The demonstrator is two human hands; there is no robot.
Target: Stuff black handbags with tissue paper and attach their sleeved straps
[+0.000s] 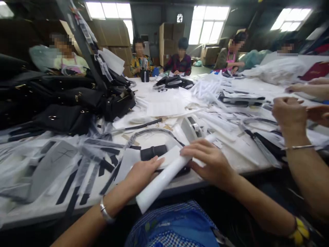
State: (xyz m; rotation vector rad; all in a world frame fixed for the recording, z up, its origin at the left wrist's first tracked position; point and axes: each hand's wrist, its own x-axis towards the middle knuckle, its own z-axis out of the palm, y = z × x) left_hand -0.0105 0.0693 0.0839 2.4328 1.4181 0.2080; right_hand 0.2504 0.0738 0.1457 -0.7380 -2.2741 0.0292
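Note:
A white rolled sheet (163, 180) slants across the table's front edge, its lower end sticking out over my lap. My right hand (212, 164) is closed round the upper part of this roll, fingers on top. From the left, my left hand (142, 175) grips it by the flat white part, thumb on top; its other fingers are partly hidden behind the roll. Just beyond my left hand lies a black padded piece (154, 152), partly covered by white sheet. A wrapped handle (144, 132) curves behind it. Close to my right fingertips stands a tape dispenser (191, 128).
Black bags (64, 116) are heaped at the left. Plastic-wrapped straps (87, 171) lie before them. White tubes (209, 85) are piled farther back. At right, a co-worker's fist (290, 111) is near my right arm. Several people sit across the table (241, 156).

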